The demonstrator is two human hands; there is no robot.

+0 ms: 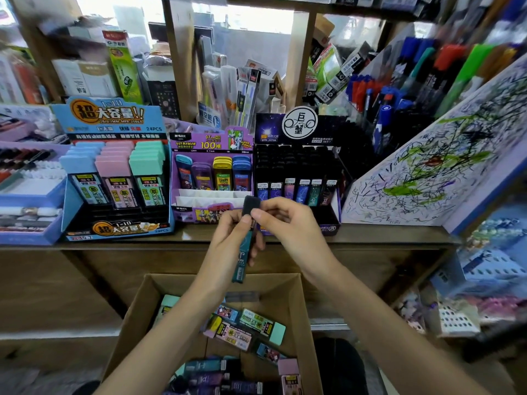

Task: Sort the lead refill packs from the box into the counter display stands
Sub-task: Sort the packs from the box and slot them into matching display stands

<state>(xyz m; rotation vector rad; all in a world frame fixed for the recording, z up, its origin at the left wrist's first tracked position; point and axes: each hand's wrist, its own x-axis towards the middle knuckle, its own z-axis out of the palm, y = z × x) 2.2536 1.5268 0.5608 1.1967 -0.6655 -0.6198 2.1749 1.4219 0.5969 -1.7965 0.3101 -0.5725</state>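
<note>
From the head view, the person stands before a wooden counter (370, 233) and holds one slim teal pack (243, 260) in the air above its front edge, almost upright, with the black cap on top. The left hand (228, 243) is curled round the lower teal body. The right hand (288, 226) pinches the pack just under the cap, between thumb and forefinger. Both hands are closed on this one pack.

Below the forearms stands the open cardboard box (273, 283), and many loose packs (251, 326) lie in it in disorder, some wide and pastel, some slim and dark.

On the counter three displays stand side by side: a blue stand (119, 228) with wide pastel packs, a purple stand (199, 141) with cartoon packs, and a black stand (330, 228) whose front row has slim packs like the held one. I think it belongs there.

The pack looks light and stiff, with a smooth plastic skin that may slip. The leads inside are probably brittle, so it should not be dropped. I would hold it by the long sides of the body, not by the cap, which might come off.
</note>
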